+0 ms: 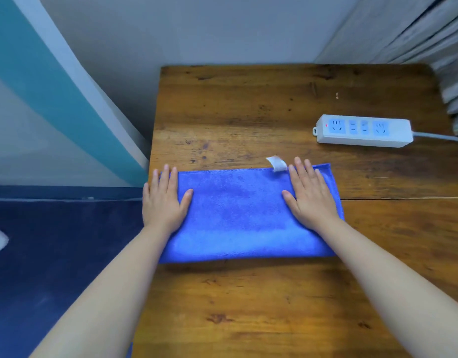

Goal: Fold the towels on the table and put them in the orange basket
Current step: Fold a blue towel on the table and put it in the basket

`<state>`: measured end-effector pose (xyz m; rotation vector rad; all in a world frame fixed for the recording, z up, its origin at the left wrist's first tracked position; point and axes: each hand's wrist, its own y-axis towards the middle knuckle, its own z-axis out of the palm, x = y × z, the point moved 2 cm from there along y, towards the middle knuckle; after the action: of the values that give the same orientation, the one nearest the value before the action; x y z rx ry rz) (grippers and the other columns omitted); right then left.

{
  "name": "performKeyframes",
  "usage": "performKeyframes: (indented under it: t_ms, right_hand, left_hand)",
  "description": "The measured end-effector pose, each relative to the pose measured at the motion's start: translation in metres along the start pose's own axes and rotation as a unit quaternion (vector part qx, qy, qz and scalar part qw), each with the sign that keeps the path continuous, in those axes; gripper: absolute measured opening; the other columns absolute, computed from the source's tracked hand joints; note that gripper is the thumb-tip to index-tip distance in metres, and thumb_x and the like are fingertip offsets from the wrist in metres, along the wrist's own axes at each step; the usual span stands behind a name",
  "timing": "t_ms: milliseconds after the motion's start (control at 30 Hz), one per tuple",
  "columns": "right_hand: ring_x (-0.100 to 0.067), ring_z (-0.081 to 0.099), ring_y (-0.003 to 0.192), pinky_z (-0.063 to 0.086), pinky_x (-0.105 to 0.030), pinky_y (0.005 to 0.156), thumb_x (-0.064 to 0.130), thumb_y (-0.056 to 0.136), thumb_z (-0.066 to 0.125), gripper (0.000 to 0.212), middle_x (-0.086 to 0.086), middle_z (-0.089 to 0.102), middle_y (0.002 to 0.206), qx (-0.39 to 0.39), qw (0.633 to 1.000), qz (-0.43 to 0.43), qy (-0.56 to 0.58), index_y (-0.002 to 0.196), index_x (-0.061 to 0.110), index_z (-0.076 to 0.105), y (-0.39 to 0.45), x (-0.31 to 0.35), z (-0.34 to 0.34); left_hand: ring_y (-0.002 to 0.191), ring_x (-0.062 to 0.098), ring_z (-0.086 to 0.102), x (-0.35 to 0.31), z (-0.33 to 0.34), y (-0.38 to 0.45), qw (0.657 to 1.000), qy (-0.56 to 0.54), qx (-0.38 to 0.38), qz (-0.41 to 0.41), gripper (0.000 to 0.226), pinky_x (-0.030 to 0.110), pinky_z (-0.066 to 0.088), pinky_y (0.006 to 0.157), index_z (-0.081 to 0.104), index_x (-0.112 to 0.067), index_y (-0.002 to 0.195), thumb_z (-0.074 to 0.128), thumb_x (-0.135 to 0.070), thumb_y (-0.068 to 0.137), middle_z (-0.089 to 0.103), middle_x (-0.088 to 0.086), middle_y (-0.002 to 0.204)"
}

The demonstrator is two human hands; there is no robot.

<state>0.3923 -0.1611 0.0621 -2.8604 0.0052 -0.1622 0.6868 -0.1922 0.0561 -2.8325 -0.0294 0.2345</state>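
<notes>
from my head cam: i've got one blue towel lying on the wooden table, toward its left edge, already a long flat rectangle so it looks folded at least once. its little white tag sticks out on the far edge. my left hand is flat on the left end, fingers straight and spread a bit, holding nothing, just pressing. my right hand does the same on the right end, palm down, fingers straight. a white power strip sits further back on the right, well apart from the towel.

progress-wise i'd say early-middle: it probably needs another fold across, then it goes in the orange basket, which i can't see anywhere here. no other towels in view either, so no idea how many are left.
</notes>
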Motion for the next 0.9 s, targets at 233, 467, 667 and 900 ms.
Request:
performKeyframes:
  t_ms: [233,467,667,900]
  right_hand:
    - [-0.022,-0.007,0.144,-0.007,-0.033,0.115,0.037,0.096,0.03,0.063,-0.008,-0.004,0.156,-0.004,0.993,0.114,0.036,0.145,0.007,0.005,-0.016,-0.016,-0.01]
    - [-0.038,0.06,0.107,0.048,-0.055,0.082,0.026,0.063,0.069,0.055,-0.02,0.062,0.119,-0.048,0.998,-0.037,0.009,0.11,-0.002,0.063,-0.078,0.082,-0.005]
    - [-0.025,0.003,0.144,0.0,-0.042,0.116,0.037,0.095,0.034,0.056,-0.001,0.007,0.156,0.039,0.998,-0.049,0.027,0.145,0.021,0.015,-0.08,0.077,0.022]
    - [-0.023,0.005,0.144,0.002,-0.039,0.116,0.036,0.095,0.032,0.055,-0.001,0.008,0.155,0.039,0.998,0.049,0.024,0.145,0.018,0.017,-0.117,0.001,0.021]
  left_hand:
    - [0.145,0.023,-0.002,-0.003,-0.014,-0.024,0.995,0.088,-0.022,0.033,0.067,0.043,0.005,0.115,0.005,-0.008,0.147,0.033,-0.041,0.095,0.002,0.01,0.156]
    - [0.145,0.02,-0.007,-0.068,0.018,-0.073,0.992,0.026,0.028,0.117,0.065,0.038,-0.001,0.116,0.003,-0.012,0.147,0.031,-0.039,0.095,-0.003,0.005,0.157]
    - [0.145,0.016,-0.002,-0.06,0.035,-0.085,0.998,0.01,0.026,0.062,0.063,0.038,-0.001,0.115,0.009,-0.018,0.147,0.031,-0.044,0.094,0.001,0.0,0.157]
    - [0.145,0.02,-0.003,0.001,0.028,-0.098,1.0,-0.007,0.018,-0.015,0.063,0.042,0.002,0.115,0.012,-0.02,0.147,0.035,-0.045,0.093,0.002,0.002,0.157]
